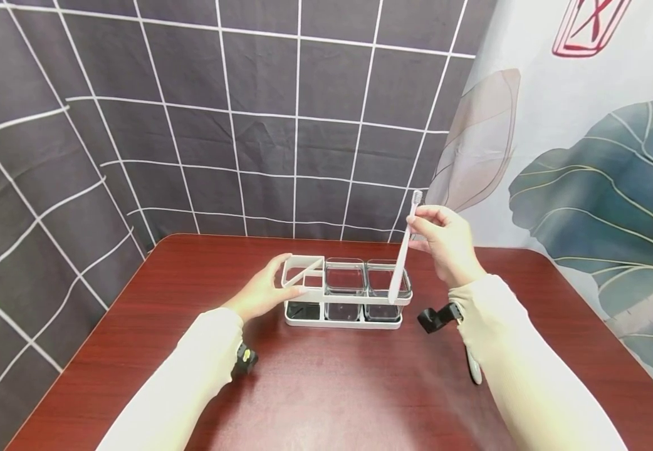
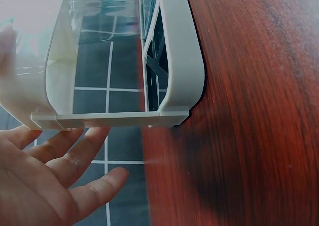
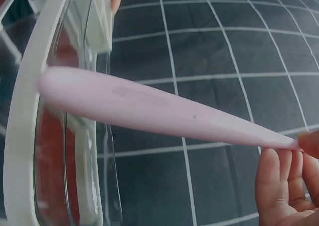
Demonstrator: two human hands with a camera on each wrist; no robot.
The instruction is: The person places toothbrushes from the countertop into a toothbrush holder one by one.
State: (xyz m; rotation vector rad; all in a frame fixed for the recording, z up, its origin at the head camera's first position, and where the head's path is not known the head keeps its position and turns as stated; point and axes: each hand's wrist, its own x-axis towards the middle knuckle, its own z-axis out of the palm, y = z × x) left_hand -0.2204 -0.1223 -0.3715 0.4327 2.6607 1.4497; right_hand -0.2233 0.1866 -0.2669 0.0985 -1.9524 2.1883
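Observation:
A white toothbrush holder (image 1: pixel 360 300) with two clear cups (image 1: pixel 344 311) stands on the table. Its left section has an upper tray split by a diagonal divider (image 1: pixel 306 273). At that left end, my left hand (image 1: pixel 264 289) grips the frame, thumb along the front rim and fingers toward the back corner. My right hand (image 1: pixel 448 243) pinches a pale pink toothbrush (image 1: pixel 401 266) near its neck, bristles up. The brush tilts, and the rounded butt of its handle (image 3: pixel 124 104) overlaps the holder's rim at the right cup.
A pale handle-like item (image 1: pixel 474 368) lies on the red-brown table (image 1: pixel 326 388), partly covered by the right sleeve. Dark cloth with a white grid (image 1: pixel 259 144) hangs behind and to the left. A leaf-patterned curtain (image 1: pixel 603 181) hangs on the right.

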